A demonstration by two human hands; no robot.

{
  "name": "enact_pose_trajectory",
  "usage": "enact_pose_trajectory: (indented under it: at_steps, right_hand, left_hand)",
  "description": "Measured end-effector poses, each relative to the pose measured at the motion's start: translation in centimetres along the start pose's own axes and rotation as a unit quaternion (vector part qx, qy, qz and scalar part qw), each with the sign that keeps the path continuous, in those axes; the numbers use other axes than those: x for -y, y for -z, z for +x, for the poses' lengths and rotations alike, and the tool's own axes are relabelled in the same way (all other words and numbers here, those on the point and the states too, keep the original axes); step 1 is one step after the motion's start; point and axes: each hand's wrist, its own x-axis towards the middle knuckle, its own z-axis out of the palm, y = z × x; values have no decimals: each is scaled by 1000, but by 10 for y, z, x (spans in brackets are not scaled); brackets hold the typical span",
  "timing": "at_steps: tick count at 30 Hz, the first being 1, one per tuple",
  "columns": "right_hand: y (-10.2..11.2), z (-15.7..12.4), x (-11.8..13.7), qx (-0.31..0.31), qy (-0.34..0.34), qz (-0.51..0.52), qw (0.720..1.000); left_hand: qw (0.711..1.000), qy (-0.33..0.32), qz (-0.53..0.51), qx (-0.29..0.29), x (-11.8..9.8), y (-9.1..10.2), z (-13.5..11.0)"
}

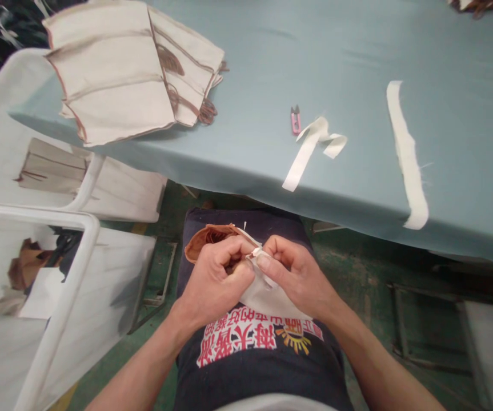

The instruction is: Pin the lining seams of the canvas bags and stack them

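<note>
Over my lap, my left hand (223,274) and my right hand (291,271) meet, both pinching the edge of a cream fabric piece (257,294). Its lower part hangs between my hands against the dark printed apron (263,365). A brown gathered part (209,237), which looks joined to the cream cloth, sticks out beyond my left hand. The fingertips of both hands nearly touch at a small white bit on the edge. What exactly lies between the fingertips is hidden.
On the blue-green table (357,171) lie a stack of cream sewn pieces (113,74), pink thread snips (295,120) and cream fabric strips (407,154). White bins (113,285) holding fabric pieces stand at the left. A metal frame (435,359) is at the lower right.
</note>
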Motion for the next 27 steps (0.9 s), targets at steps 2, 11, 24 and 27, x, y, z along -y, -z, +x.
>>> enact_pose_trajectory:
  at_steps: [2,11,24,27]
  right_hand:
    - [2,2,-4,26,-10,49,998]
    - [-9,12,-32,90,-138,284,945]
    - [38,14,39,11,342,-209,916]
    - [43,17,57,12,434,-289,853]
  left_hand:
    - [1000,-14,26,0,0,-2,-1]
    - [985,-78,147,-44,5,-17,-3]
    - [983,-99,128,91,-51,19,14]
    - [983,-103,118,93,-64,21,15]
